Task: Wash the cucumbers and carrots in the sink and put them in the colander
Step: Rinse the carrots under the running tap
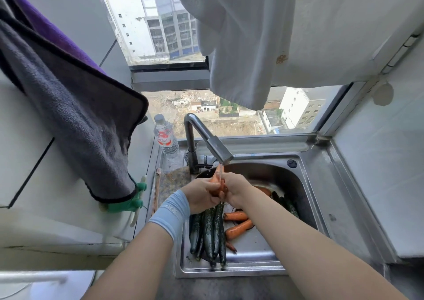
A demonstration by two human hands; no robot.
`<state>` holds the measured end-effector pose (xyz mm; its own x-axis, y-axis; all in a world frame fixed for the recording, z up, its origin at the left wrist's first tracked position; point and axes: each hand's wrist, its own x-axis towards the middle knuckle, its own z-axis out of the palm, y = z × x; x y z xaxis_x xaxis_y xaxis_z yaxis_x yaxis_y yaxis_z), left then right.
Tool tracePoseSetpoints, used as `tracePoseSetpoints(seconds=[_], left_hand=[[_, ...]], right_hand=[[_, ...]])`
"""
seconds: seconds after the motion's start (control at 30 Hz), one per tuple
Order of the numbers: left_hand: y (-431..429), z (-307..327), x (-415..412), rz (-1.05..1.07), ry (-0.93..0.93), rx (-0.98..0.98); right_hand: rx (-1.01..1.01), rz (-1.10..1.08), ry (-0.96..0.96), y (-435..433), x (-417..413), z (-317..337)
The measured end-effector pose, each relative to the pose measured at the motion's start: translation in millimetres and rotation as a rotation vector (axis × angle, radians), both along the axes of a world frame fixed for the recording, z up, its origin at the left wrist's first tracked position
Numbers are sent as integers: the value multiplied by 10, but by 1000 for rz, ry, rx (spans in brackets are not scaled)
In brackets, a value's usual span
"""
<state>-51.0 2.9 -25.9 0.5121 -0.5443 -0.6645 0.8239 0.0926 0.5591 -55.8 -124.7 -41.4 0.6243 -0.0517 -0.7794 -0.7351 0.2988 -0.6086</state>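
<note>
Orange carrot [216, 181] is gripped between the left hand [202, 195] and the right hand [236, 189], under the tap [220, 149], over the steel sink [252, 270]. Cucumbers [211, 231] and other carrots [238, 228] lie in the basin. The red label on the bottle [165, 139] is too small to read.

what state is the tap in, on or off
On: water streams from the tap onto the carrot gripped by the left hand and right hand.

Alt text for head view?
The left hand and right hand hold an orange carrot under the grey metal tap over a stainless steel sink; dark green cucumbers and more orange carrots lie in its basin.
</note>
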Motion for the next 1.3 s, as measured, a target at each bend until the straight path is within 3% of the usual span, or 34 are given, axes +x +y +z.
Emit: tracePoseSetpoints(seconds=[0.27, 0.43, 0.53, 0.67, 0.77, 0.93, 1.03, 1.13, 1.3], left_hand=[[10, 47, -39, -79, -232, 315], [-14, -55, -75, 64, -383, 312], [50, -69, -55, 8, -358, 224], [132, 7, -25, -80, -171, 61], [115, 8, -6, -164, -62, 150], [-101, -118, -87, -29, 1, 268], [-81, -160, -164, -171, -63, 314], [44, -158, -209, -325, -74, 316], [296, -74, -179, -405, -56, 346]], right_hand=[[68, -28, 70, 103, 33, 15], [78, -7, 155, 39, 83, 101], [96, 47, 184, 9, 103, 102], [81, -18, 181, -6, 122, 58], [17, 38, 162, -53, 92, 45], [-182, 134, 74, -33, -133, -32], [-322, 145, 33, -44, -151, -42], [-273, 86, 14, -89, -63, -9], [-296, 208, -40, 96, 9, 69]])
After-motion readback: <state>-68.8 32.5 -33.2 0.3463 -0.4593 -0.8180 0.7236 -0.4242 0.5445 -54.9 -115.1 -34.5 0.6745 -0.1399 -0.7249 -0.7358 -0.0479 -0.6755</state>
